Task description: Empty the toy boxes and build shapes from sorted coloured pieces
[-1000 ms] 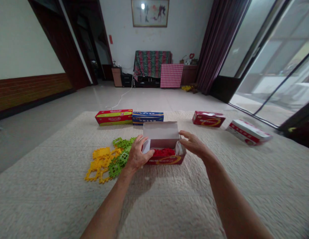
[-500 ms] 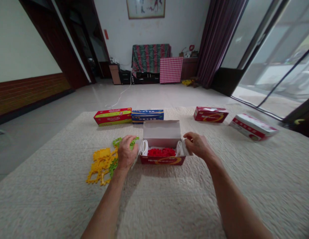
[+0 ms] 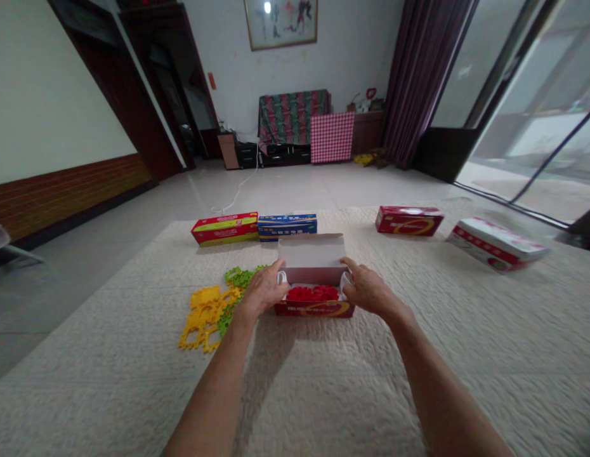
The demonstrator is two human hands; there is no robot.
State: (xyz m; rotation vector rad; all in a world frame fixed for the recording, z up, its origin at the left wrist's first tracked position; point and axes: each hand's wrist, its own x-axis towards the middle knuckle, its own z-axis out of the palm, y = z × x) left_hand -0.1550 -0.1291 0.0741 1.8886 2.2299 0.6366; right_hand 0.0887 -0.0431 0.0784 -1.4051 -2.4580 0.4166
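An open red box (image 3: 314, 309) sits on the beige quilted mat (image 3: 323, 381), its lid flap standing up at the back. Red plastic pieces (image 3: 313, 293) fill it. My left hand (image 3: 262, 293) grips the box's left end, fingers on the white side flap. On the opposite end my right hand (image 3: 366, 291) holds the right side flap the same way. Yellow pieces (image 3: 203, 311) and green pieces (image 3: 238, 279) lie loose on the mat just left of the box.
At the mat's far edge lie a red-and-yellow box (image 3: 224, 228) and a blue box (image 3: 287, 226). Two more red boxes (image 3: 409, 219) (image 3: 495, 244) lie to the right. Beyond is tiled floor, a covered cabinet and glass doors on the right.
Both hands have closed in onto the ends of the open box, after the left hand had drawn back toward the green pieces. The view has shifted slightly.
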